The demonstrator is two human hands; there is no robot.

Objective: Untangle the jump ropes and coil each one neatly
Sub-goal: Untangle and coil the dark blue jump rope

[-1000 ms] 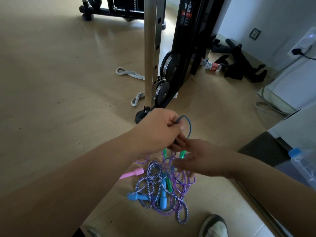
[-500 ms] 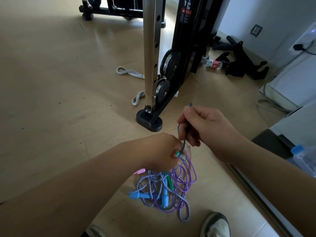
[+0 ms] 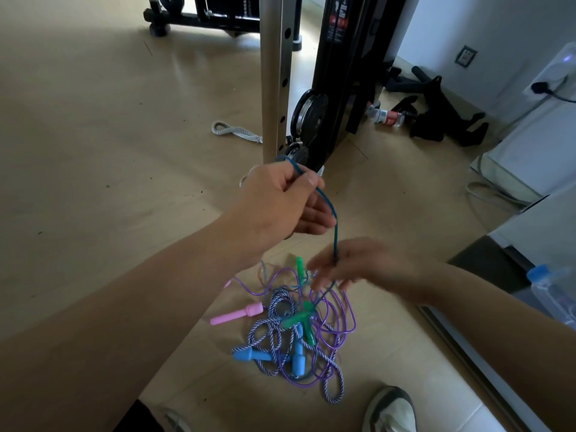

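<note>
A tangle of jump ropes lies on the wooden floor between my arms: a purple cord, a blue-and-white braided rope, green handles, blue handles and a pink handle. My left hand is raised above the pile, pinching a thin teal cord near its top. The cord hangs down to my right hand, which pinches it lower, just above the pile.
A metal rack post and black weight machine with plates stand just beyond my hands. A grey rope lies on the floor. My shoe is near the pile. A water bottle sits right.
My left hand rose from the pile, lifting the teal cord. My right hand dropped from its raised position to just above the tangle, sliding down the cord.
</note>
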